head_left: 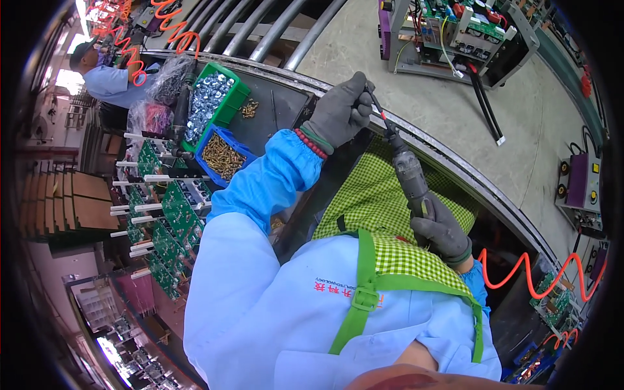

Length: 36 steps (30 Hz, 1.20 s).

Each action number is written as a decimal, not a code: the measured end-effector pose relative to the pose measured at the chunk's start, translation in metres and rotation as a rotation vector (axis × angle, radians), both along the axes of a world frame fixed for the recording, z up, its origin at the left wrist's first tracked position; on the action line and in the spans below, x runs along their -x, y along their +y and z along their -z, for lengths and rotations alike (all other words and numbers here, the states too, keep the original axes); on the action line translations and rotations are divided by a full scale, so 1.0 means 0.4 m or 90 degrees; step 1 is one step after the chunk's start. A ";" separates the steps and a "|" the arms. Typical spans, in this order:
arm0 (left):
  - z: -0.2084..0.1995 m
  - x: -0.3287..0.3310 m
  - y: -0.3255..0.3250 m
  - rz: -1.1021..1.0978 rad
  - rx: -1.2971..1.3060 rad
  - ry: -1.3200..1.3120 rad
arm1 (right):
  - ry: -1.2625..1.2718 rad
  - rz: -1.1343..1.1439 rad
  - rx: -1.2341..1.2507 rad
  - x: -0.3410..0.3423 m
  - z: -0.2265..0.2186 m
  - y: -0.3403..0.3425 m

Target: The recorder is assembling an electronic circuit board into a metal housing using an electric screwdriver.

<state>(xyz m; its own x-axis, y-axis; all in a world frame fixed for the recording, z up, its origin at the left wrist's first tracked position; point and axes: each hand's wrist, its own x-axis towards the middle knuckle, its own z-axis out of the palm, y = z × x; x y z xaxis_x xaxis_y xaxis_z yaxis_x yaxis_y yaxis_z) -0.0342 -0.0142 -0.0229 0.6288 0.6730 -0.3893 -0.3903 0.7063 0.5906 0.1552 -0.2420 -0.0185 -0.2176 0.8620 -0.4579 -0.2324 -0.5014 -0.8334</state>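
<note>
My right hand (443,227), in a grey glove, is wrapped round the handle of a dark power screwdriver (408,172). Its long thin bit (378,107), with a red band, points up and left. At the tip of the bit, my gloved left hand (338,112) is closed in a pinch. Whatever sits between those fingertips is too small to make out. To the left of this hand stand a blue bin (223,155) of brass-coloured screws and a green bin (227,107) of silvery metal fasteners. A small heap of loose screws (249,108) lies beside the green bin.
An open metal chassis (455,39) with circuit boards and black cables stands on the far grey surface. A purple-and-grey unit (580,179) is at right, near an orange coiled hose (526,266). Racked green boards (175,218) fill the left. Another person (117,81) is at far left.
</note>
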 end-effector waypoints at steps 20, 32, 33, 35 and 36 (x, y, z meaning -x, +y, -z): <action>-0.095 0.300 0.043 0.202 -0.838 0.864 | 0.267 0.016 0.060 0.010 0.045 -0.023; 0.037 0.414 0.015 0.564 -0.771 1.209 | 0.203 0.121 0.116 -0.011 0.045 -0.033; 0.040 0.413 0.011 0.566 -0.782 1.204 | 0.202 0.134 0.114 -0.011 0.047 -0.034; 0.039 0.414 0.006 0.567 -0.788 1.203 | 0.203 0.141 0.114 -0.011 0.051 -0.036; 0.033 0.414 0.008 0.567 -0.785 1.198 | 0.197 0.140 0.113 -0.013 0.052 -0.037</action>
<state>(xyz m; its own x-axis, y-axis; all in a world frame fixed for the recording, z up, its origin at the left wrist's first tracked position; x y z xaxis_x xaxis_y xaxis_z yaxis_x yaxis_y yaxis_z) -0.2000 -0.0110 -0.0361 0.3720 0.8170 -0.4406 0.8871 -0.4526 -0.0902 0.1603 -0.2568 -0.0395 -0.1880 0.8165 -0.5459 -0.5753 -0.5420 -0.6126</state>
